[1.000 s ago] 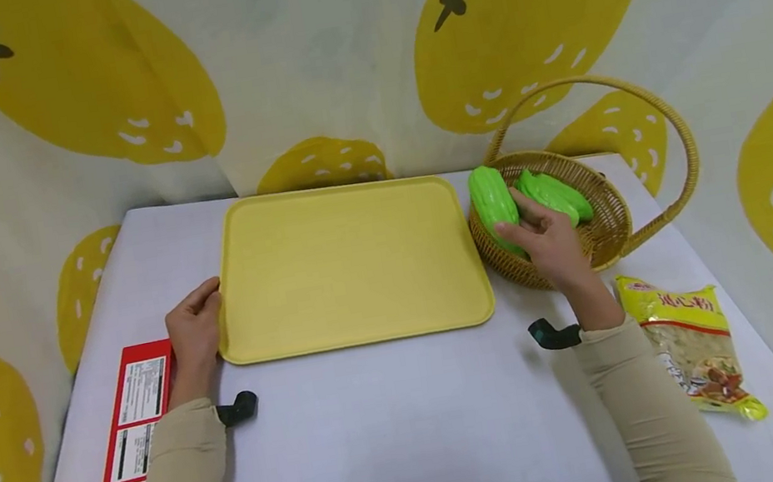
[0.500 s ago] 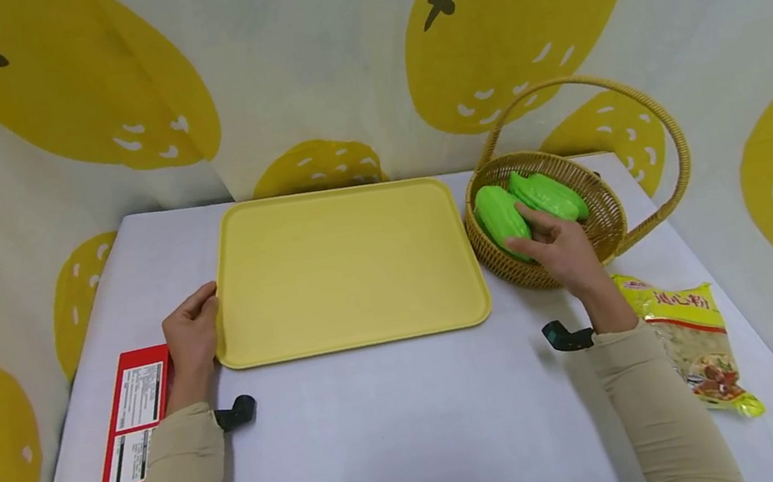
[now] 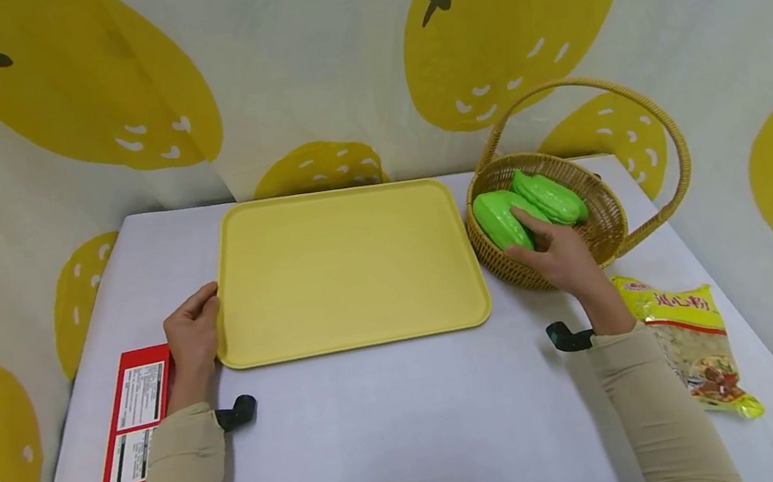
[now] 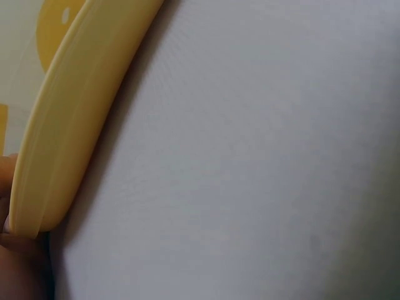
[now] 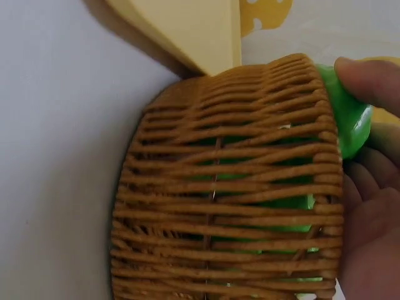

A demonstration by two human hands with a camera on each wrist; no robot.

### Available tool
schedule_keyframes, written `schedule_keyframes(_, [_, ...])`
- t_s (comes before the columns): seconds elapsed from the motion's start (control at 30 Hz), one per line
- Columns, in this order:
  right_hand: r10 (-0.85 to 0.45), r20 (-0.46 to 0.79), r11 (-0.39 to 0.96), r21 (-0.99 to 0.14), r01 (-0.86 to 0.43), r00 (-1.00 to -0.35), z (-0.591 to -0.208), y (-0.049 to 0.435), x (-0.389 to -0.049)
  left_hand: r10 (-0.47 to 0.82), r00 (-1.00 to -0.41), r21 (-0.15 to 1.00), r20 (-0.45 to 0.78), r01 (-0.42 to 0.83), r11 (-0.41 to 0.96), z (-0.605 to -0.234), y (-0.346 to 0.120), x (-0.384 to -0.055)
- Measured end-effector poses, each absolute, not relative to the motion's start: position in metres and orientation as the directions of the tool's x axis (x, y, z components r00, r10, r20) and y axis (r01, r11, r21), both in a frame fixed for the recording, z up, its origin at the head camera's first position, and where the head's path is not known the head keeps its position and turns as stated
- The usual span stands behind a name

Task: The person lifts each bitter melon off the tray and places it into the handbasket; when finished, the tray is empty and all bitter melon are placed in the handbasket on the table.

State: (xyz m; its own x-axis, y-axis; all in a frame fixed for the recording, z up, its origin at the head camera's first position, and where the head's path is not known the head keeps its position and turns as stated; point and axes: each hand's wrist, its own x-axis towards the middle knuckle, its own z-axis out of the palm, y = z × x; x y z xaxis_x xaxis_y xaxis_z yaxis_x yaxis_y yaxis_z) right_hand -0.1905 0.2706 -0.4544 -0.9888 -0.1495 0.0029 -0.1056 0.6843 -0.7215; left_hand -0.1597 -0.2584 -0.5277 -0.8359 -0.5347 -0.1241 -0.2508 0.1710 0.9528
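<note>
A yellow rectangular tray [image 3: 349, 268] lies at the back of the table. My left hand [image 3: 193, 332] grips its left edge, and in the left wrist view the fingers [image 4: 6, 178] show at the tray's rim [image 4: 75, 119]. A round wicker basket [image 3: 606, 215] with a tall handle stands beside the tray's right end. Inside lie two bright green, ridged, gourd-like vegetables. My right hand [image 3: 562, 255] holds the nearer green gourd [image 3: 500, 219] between thumb and fingers, against the basket's near left side. The other green gourd [image 3: 550, 196] rests just behind it. In the right wrist view the basket wall [image 5: 231, 187] hides much of the gourds.
A yellow food packet [image 3: 695, 344] lies right of my right forearm. Along the left side is a red and white box [image 3: 135, 424], partly under my left sleeve. Behind the white table [image 3: 402, 432] hangs a fruit-print cloth [image 3: 296, 53].
My right hand has lowered the nearer green gourd from the basket's left rim into the basket, tilting it towards the other one. The left hand stays at the tray's edge.
</note>
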Motion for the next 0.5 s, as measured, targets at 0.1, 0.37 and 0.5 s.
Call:
schedule_keyframes(0.1, [-0.166,0.048,0.730,-0.666,-0.156,-0.985,-0.456,0.272,-0.189,-0.530,-0.840,0.955,-0.114,-0.240,0.174,-0.528,-0.257,-0.161])
schedule_keyframes(0.37, [-0.192,0.169,0.747,-0.613,-0.256,-0.967,-0.463,0.269,-0.189,-0.528,-0.839,0.952,-0.131,-0.256,0.171,-0.529,-0.258,-0.162])
schedule_keyframes(0.5, [-0.204,0.215,0.751,-0.592,-0.294,-0.955,-0.467,0.265,-0.191,-0.540,-0.834,0.947,-0.115,-0.256,0.193,-0.527,-0.260,-0.160])
